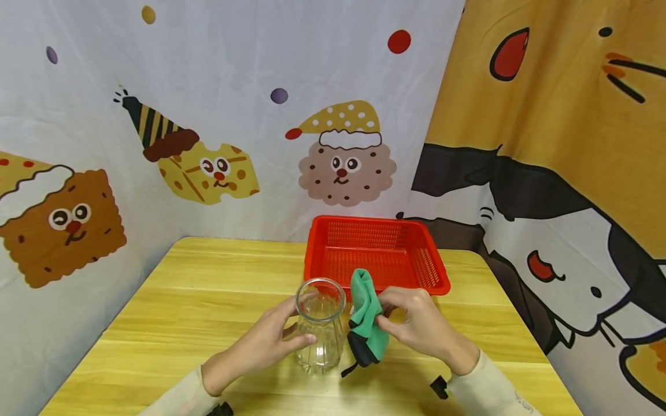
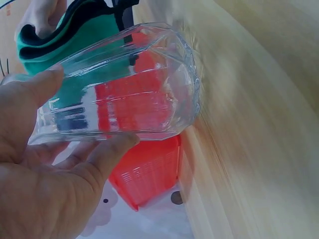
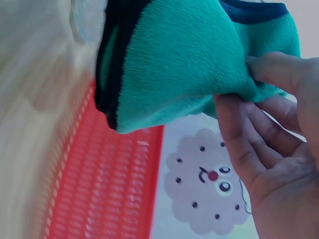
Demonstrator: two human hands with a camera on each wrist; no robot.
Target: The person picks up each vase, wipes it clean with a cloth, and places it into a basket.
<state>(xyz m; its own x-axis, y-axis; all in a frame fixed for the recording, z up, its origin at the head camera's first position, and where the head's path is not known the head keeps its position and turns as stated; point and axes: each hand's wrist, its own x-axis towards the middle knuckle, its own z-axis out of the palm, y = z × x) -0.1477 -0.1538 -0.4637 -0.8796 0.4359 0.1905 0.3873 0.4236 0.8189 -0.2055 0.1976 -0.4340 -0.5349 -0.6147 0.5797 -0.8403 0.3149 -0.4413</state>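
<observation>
A clear glass jar (image 1: pixel 324 352) with a wide round rim and ribbed sides stands upright, its base right at the tabletop. My left hand (image 1: pixel 267 338) grips it from the left, thumb across the near side and the other fingers behind the glass. To the right of the jar, my right hand (image 1: pixel 418 323) pinches a folded green cloth (image 1: pixel 366 315) with black edging and a small black loop at its lower end. The right wrist view shows the fuzzy green surface (image 3: pixel 174 59) bunched between thumb and fingers. Cloth and jar are side by side.
Behind both hands a red plastic basket (image 1: pixel 436 254) with perforated walls sits at the back of the light wooden table (image 1: pixel 218 277). A white curtain (image 1: pixel 224 69) with cartoon food prints hangs behind the table, and a yellow printed one (image 1: pixel 572 144) on the right.
</observation>
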